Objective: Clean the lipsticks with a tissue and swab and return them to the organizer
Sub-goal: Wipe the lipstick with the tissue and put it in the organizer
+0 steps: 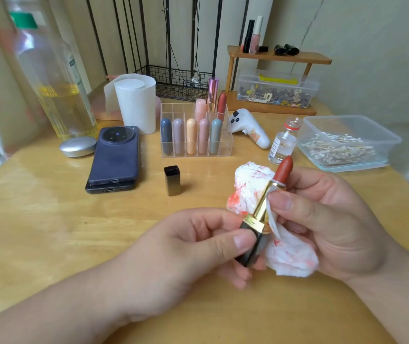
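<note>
Lipstick (pixel 261 207) is held uncapped over the wooden table (pixel 49 232), its long axis tilted, with the dark base turned down-left toward the viewer and the red tip pointed up and to the right. The base is pinched between the thumb and curled fingers of the left hand (pixel 198 249), while a red-stained tissue (pixel 250 184) is pressed against the gold tube by the right hand (pixel 327 219), whose fingers are curled round it. A dark cap (pixel 172 180) is stood upright beyond, near the clear organizer (pixel 227 142).

the left grip (pixel 186 252) pinches the dark base of the open lipstick (pixel 262 206); the right grip (pixel 334 219) presses a red-stained tissue (pixel 291 258) against its gold tube, above the tabletop (pixel 49 232).
</note>
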### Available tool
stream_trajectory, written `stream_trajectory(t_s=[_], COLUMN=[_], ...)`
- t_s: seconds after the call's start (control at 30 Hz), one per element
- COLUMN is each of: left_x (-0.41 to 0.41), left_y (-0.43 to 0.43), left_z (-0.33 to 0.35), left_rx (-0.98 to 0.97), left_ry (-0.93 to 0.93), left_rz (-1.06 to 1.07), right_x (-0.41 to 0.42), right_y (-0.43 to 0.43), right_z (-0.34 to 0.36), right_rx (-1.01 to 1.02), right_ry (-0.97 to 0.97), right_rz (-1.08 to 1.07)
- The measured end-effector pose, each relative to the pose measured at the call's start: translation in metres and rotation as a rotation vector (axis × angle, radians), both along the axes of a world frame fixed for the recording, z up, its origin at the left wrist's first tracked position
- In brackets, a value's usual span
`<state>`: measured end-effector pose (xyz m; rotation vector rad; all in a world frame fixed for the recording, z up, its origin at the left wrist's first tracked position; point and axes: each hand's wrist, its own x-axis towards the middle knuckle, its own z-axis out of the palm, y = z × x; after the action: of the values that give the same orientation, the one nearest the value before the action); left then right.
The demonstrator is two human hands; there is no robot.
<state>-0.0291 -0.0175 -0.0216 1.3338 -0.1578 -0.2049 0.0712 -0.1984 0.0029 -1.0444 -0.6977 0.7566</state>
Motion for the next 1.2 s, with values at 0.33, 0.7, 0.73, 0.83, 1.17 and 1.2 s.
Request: stream_trajectory(t_s=[0.33, 0.7, 0.73, 0.83, 1.17, 1.2], left_x=[-0.002, -0.005, -0.006, -0.005, -0.004, -0.003], left_y=[0.000, -0.008, -0.009, -0.008, -0.002, -0.002], left_z=[0.000, 0.002, 0.002, 0.001, 0.006, 0.003], left_rx=[0.197, 0.409, 0.402, 0.292, 0.007, 0.051], left_ry=[-0.076, -0.059, -0.058, -0.058, -0.054, -0.084], left_rz=[0.140, 0.471, 0.469, 0.405, -0.060, 0.027], right_x=[0.002, -0.009, -0.011, -0.012, -0.001, -0.001], right_y=[0.001, 0.004, 0.004, 0.005, -0.001, 0.000], right_z=[-0.001, 0.001, 0.001, 0.003, 0.005, 0.004], right_rx=[-0.014, -0.121, -0.150, -0.127, -0.028, -0.030], right_ry=[-0.131, -0.195, -0.200, -0.167, -0.119, -0.140], right_rz=[-0.003, -0.045, -0.078, -0.098, 0.030, 0.011])
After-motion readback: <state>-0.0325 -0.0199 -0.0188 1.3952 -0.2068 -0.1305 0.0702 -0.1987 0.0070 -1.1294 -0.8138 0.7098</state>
